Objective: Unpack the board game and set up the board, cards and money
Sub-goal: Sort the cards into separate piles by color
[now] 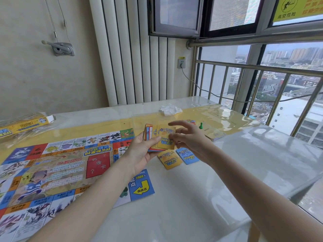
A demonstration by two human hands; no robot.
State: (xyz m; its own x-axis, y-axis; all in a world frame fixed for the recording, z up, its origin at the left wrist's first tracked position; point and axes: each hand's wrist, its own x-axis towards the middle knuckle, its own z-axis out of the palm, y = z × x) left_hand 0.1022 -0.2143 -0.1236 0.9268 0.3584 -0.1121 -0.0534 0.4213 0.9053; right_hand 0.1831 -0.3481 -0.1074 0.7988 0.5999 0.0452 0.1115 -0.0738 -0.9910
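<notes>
White glossy table (192,198) by window: colourful board (57,172) unfolded flat. Left hand (139,152) grips fanned yellow-backed cards (160,138); right hand (190,137) pinches top card.

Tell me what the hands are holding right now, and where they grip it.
The left hand holds a fanned stack of cards by its lower left edge. The right hand pinches the top yellow card's right edge.
</notes>
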